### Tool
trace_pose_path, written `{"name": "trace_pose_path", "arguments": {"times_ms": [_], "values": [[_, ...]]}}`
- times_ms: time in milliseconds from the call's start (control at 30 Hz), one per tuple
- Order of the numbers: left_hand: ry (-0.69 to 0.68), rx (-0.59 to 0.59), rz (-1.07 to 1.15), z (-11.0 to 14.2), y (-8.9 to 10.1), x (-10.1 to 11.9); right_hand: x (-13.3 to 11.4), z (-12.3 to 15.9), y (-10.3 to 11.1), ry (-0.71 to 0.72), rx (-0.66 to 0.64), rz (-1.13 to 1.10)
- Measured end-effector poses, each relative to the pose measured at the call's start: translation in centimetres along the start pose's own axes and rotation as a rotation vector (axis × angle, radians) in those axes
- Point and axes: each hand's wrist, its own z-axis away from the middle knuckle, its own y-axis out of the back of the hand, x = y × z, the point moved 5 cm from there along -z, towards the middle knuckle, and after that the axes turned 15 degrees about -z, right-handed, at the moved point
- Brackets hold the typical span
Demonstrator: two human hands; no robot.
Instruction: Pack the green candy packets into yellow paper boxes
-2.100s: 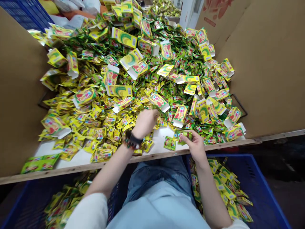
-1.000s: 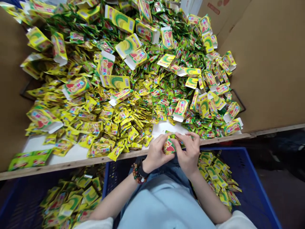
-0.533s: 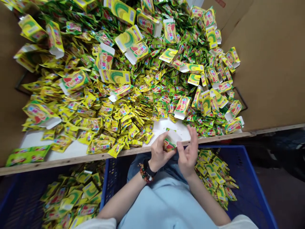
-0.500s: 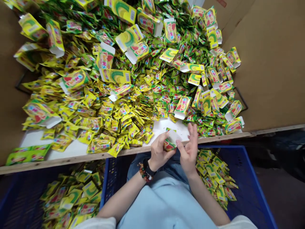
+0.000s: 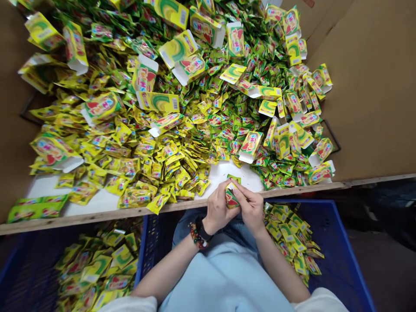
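Observation:
My left hand (image 5: 217, 209) is wrapped around a small yellow-and-green candy box (image 5: 231, 199) just in front of the table edge. My right hand (image 5: 254, 210) meets it from the other side, with thumb and fingers closed at the box's upper end. Part of the box is hidden by my fingers. Just beyond my fingertips, a green candy packet (image 5: 234, 178) lies on the white tabletop (image 5: 221, 173). The nearest other box (image 5: 250, 146) lies on the pile with its white flap towards me.
A large heap of yellow and green candy packets (image 5: 182, 151) covers the table, with several boxes scattered on top. Cardboard walls (image 5: 370, 95) flank it. Below the wooden edge (image 5: 130, 214) stand blue crates (image 5: 344, 247) with filled boxes (image 5: 97, 268).
My right hand has gone from spread fingers beside the box to closed fingers on its top. The white flap that stood up is now folded down or covered. My left hand keeps its hold.

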Motion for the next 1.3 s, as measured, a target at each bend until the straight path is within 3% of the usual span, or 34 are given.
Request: {"name": "trace_pose_path", "arguments": {"times_ms": [167,333,400,500,567,633,700,767,900,967,1067,1167,1233,1300], "values": [[0.022,-0.005,-0.004,0.1,-0.2,-0.4,-0.5,0.1,-0.6,0.168,-0.212,0.208],[-0.014,-0.020,-0.016,0.0,-0.2,0.2,-0.7,0.4,-0.8,0.272,-0.230,0.276],[-0.106,-0.095,0.007,-0.2,0.2,0.9,-1.7,1.1,0.7,0.311,-0.194,0.296],[-0.243,-0.231,-0.056,-1.5,1.4,1.4,-3.0,2.5,5.9,0.249,-0.024,0.541],[-0.209,-0.269,-0.212,-3.1,2.3,0.5,-3.3,2.8,9.2,0.180,0.091,0.792],[-0.121,-0.323,-0.402,-5.0,2.4,-0.8,-2.7,1.8,10.4,0.172,0.092,0.924],[-0.045,-0.423,-0.568,-6.4,1.4,-1.8,-1.3,-0.4,8.8,0.169,0.011,0.935],[-0.009,-0.507,-0.666,-7.2,-0.1,-2.0,0.6,-3.6,5.8,0.111,-0.034,0.956],[-0.024,-0.520,-0.702,-7.2,-1.7,-1.0,2.9,-9.2,0.6,0.010,-0.019,1.071],[-0.008,-0.522,-0.651,-6.9,-1.4,-1.1,2.9,-10.3,-0.2,0.024,-0.033,1.052],[0.117,-0.501,-0.435,-6.5,0.1,-2.6,1.8,-9.7,0.7,0.096,-0.039,0.980],[0.305,-0.383,-0.064,-6.0,1.7,-4.5,-0.1,-7.7,2.8,0.178,0.047,0.505],[0.429,-0.351,0.239,-5.4,1.8,-5.2,-0.2,-6.4,3.7,0.097,0.062,0.100],[0.531,-0.365,0.512,-4.9,1.4,-5.0,0.5,-5.6,3.5,-0.041,0.028,-0.104]]}}
